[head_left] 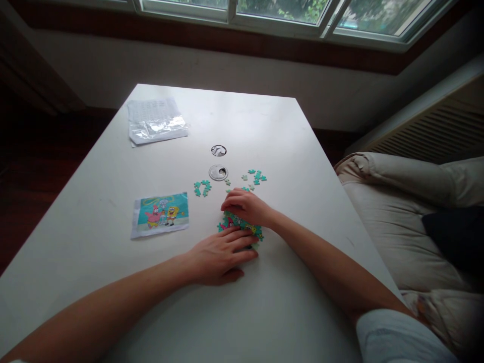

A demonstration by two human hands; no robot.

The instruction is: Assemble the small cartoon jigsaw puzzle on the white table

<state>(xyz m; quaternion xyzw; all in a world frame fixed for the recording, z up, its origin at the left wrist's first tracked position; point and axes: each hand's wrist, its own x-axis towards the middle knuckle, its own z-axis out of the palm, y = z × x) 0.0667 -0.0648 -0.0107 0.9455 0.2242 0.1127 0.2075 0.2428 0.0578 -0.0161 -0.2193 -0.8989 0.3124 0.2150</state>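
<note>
Spread left hand [219, 253] should steady the puzzle [236, 219], well off the surface's [94, 201] far edge; right hand [247, 206] curled, can't tell if pinching.

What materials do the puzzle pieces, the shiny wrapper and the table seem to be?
Puzzle pieces: probably printed cardboard, judging by their flat, tabbed shapes; plastic is possible, and they are too small to judge the finish.
Wrapper: glossy, clear plastic film, shown by its bright creases.
Table: smooth white top with a soft sheen, perhaps laminate or painted wood.

Head view: above table [94, 201], facing window [280, 9], angled down.
</note>
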